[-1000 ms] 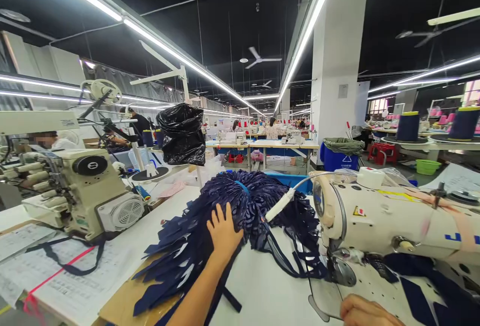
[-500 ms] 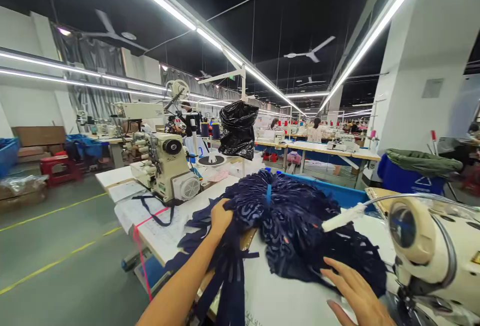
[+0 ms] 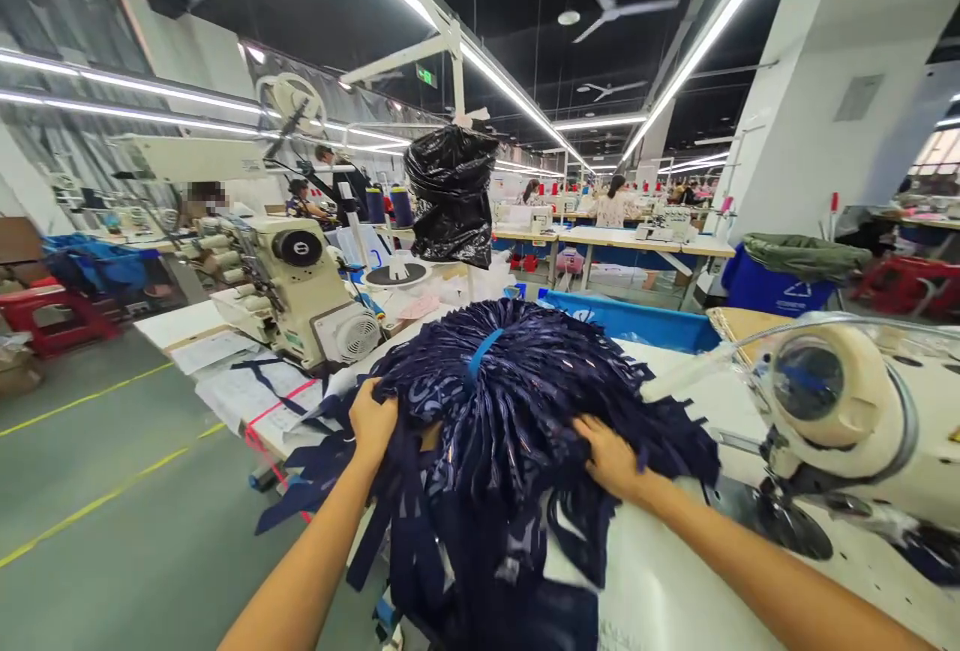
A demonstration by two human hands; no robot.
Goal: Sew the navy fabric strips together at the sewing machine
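Note:
A big bundle of navy fabric strips (image 3: pixel 517 391), tied with a blue band (image 3: pixel 480 353), lies on the white table (image 3: pixel 675 581) and hangs over its near edge. My left hand (image 3: pixel 373 423) grips the bundle's left side with fingers curled into the strips. My right hand (image 3: pixel 611 456) presses into its right side, fingers dug into the cloth. A white sewing machine (image 3: pixel 847 411) stands just right of the bundle.
Another cream sewing machine (image 3: pixel 300 291) sits at the left on papers. A black plastic bag (image 3: pixel 450 193) hangs behind the bundle. A blue bin (image 3: pixel 637 323) lies beyond. Grey floor with yellow lines (image 3: pixel 97 491) opens to the left. Other workers sit at far tables.
My right hand came up from the table edge onto the bundle's right side. Both hands now hold the bundle, which has shifted toward the near edge. The view has turned left.

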